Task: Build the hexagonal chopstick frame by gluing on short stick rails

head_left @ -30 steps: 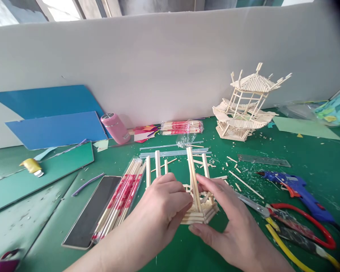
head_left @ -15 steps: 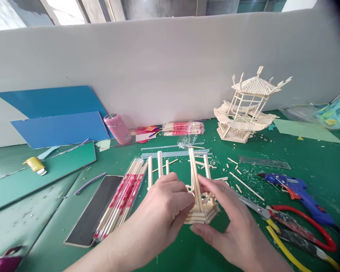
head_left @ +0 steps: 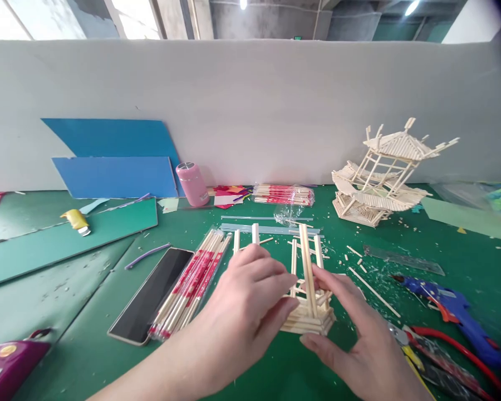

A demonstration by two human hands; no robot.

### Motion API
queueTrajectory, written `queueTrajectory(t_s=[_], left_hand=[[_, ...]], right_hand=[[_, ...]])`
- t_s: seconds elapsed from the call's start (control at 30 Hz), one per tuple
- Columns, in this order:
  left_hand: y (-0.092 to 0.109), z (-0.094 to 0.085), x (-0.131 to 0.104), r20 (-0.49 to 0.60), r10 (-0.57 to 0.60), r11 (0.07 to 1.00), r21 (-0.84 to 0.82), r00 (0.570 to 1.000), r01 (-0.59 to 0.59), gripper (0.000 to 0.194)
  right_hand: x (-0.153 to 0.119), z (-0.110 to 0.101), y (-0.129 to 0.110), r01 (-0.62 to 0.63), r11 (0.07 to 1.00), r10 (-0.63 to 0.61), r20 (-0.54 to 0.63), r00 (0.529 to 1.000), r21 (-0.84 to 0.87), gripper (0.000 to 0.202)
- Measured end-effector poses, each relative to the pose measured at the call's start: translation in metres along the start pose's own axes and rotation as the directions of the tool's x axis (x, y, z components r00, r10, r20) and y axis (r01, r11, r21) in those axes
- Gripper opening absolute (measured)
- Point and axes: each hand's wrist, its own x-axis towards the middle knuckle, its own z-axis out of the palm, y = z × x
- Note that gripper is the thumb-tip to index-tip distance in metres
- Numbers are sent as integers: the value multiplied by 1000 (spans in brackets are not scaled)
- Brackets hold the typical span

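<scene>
A small frame of wooden sticks [head_left: 308, 324] stands in front of me, with a layered polygonal base and several upright posts. My right hand [head_left: 354, 328] grips it from the right, thumb at the front lower edge and index finger behind a near post. On the left, my left hand [head_left: 250, 312] hovers over the base, its thumb and index tips parted beside that post. I see nothing between those tips; the other fingers are curled. This hand hides much of the frame's left side.
A finished stick pavilion [head_left: 379, 184] stands at the back right. A blue glue gun [head_left: 451, 306] and red-handled pliers [head_left: 451, 345] lie right. Packaged sticks [head_left: 192, 284], a phone [head_left: 152, 295] and a purple tape measure [head_left: 14, 362] lie left. A pink flask [head_left: 192, 185] stands behind.
The view has shifted, so things sit further right. My left thumb and index finger have parted and drawn back from the near post. My right hand keeps its hold on the frame.
</scene>
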Motion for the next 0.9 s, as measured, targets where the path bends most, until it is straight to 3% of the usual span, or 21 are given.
queueTrajectory(t_s=[0.1,0.17,0.27,0.4,0.6,0.9], left_hand=[[-11,3,-26,-236,-5,1000,19,972,10,24],[-17,11,-44,-285,-31,998,46,958,46,37],[-22,28,-61,-264,-81,994,53,961,98,52],[-20,41,-62,-235,-89,992,70,968,108,48],[-20,43,-52,-223,21,1000,-12,974,-24,35],[-20,45,-50,-278,40,996,-69,960,-62,35]], right_hand=[[-3,0,6,-21,1000,21,13,1000,1,68],[-6,0,10,-50,997,49,15,999,64,66],[-11,3,15,-98,978,95,22,995,182,67],[-16,5,18,-160,956,155,43,987,247,69],[-17,-2,8,-218,945,200,95,975,243,73],[-12,-3,10,18,985,-27,50,998,170,58]])
